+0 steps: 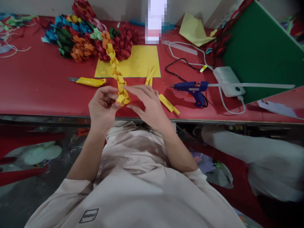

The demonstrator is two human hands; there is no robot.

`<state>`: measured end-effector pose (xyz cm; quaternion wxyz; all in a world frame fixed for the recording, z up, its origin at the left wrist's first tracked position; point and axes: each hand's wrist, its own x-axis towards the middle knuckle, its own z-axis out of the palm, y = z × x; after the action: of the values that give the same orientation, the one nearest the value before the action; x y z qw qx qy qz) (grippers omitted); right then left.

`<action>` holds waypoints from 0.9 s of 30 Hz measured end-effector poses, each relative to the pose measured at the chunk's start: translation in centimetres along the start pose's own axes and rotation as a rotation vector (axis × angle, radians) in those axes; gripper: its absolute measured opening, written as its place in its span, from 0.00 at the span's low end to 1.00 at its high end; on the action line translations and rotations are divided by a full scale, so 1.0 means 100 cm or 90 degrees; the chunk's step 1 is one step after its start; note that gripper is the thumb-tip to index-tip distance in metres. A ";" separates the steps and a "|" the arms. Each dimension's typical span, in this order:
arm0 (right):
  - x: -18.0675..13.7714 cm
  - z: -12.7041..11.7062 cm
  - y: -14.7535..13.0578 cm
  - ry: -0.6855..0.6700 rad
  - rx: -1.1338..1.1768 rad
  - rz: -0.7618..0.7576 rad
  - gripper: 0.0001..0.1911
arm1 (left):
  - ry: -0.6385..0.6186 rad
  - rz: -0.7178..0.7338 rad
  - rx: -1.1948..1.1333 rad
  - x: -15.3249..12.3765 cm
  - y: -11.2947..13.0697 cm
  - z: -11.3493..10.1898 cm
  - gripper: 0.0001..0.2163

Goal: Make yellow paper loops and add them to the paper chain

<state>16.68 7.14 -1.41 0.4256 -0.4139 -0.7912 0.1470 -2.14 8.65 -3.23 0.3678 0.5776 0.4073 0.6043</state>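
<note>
A yellow paper chain [120, 82] runs from the colourful heap down to the table's front edge. My left hand [103, 103] is closed on its near end, thumb and fingers pinching the last links. On the other side, my right hand [150, 103] has its fingers stretched out, the fingertips at the links and the thumb apart. Whether those fingertips touch the paper I cannot tell. Yellow paper strips [169, 104] lie just right of my right hand, and more strips [150, 76] lie behind it.
A blue glue gun [193, 88] with a long glue stick lies right, beside a white power strip [228, 80] and cables. A yellow cutter knife [91, 82] lies left. Behind are a yellow sheet [144, 60] and paper chains [82, 47]. A green board [263, 50] leans at right.
</note>
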 end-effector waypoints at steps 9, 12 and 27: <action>0.009 0.006 0.001 -0.065 -0.167 -0.021 0.18 | -0.045 -0.092 -0.172 0.006 0.001 -0.003 0.18; 0.009 0.006 -0.001 -0.087 -0.218 -0.011 0.18 | -0.061 -0.081 -0.091 0.005 0.003 -0.004 0.21; 0.007 0.016 0.005 -0.013 -0.191 -0.057 0.16 | 0.003 -0.065 -0.019 0.001 0.015 0.006 0.22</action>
<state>15.42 8.19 -2.28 0.3572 -0.4354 -0.8263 0.0119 -1.50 8.14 -1.83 0.4058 0.5493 0.4278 0.5921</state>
